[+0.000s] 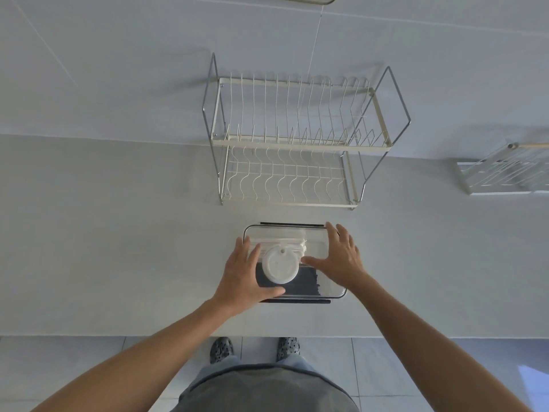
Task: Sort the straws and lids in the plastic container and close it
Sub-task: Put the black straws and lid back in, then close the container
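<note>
I have both bare forearms stretched forward and angled inward. My left hand (242,273) lies flat, palm down, fingers spread, thumb pointing right. My right hand (338,257) is flat too, fingers splayed forward, thumb reaching left toward the other hand.

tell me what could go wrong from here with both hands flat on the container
1. The left hand and right hand press on the clear container; if its cover isn't seated evenly, one side may stay unlatched.
2. The white round lid and white straws lie near the top and might get pinched.
</note>
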